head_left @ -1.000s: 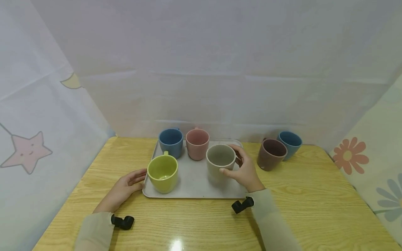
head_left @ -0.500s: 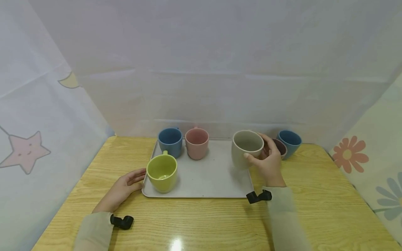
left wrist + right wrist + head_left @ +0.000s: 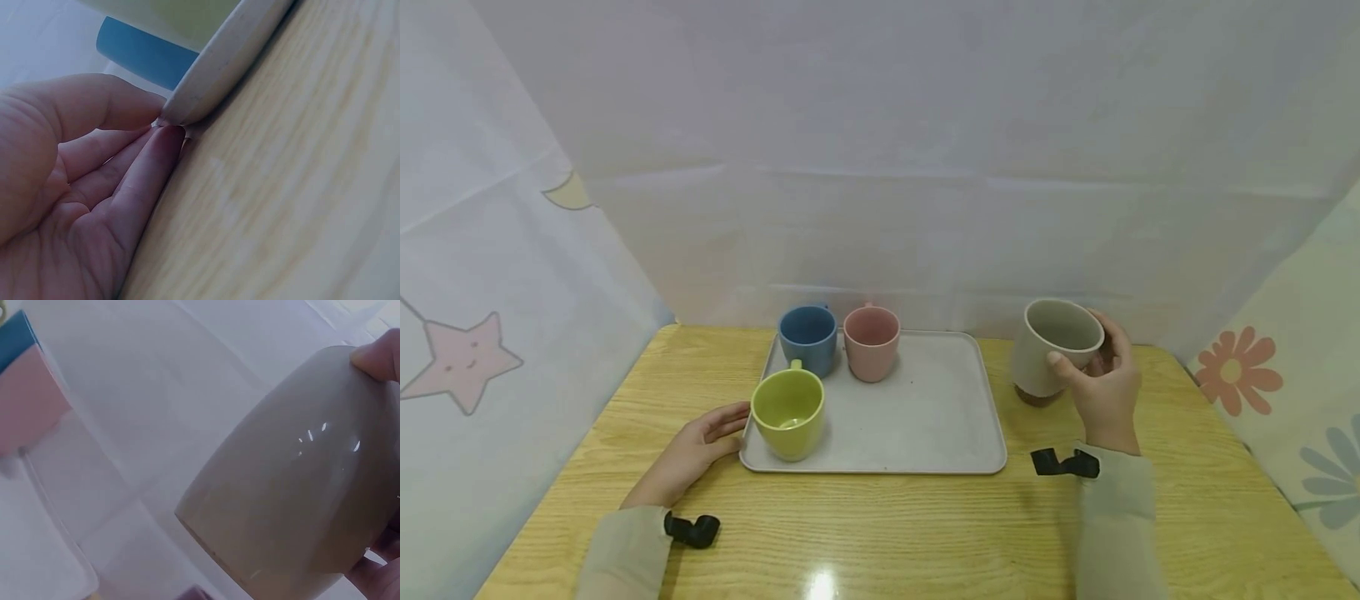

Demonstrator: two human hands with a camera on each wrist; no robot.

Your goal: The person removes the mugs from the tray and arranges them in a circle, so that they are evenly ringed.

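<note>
My right hand [image 3: 1108, 400] grips a grey mug [image 3: 1047, 354], thumb on its near side and fingers round its right. The mug tilts and hides most of the dark purple cup; a brown base [image 3: 1036, 398] shows below it. Whether the two touch, I cannot tell. In the right wrist view the grey mug [image 3: 287, 487] fills much of the frame. My left hand [image 3: 692, 454] rests at the left edge of a pale tray [image 3: 917, 417]; in the left wrist view its thumb and fingertips pinch the rim [image 3: 200, 87]. A yellow-green mug [image 3: 787, 417] stands on the tray near that hand.
At the back of the tray stand a blue mug [image 3: 808, 342] and a pink mug [image 3: 872, 346]. The second blue cup at the right is hidden behind the grey mug and hand. A white cloth [image 3: 880, 167] hangs behind the wooden table [image 3: 880, 533].
My right hand has lifted the grey mug off the tray and carried it right, over where the purple cup stands. My left hand has stayed at the tray's edge.
</note>
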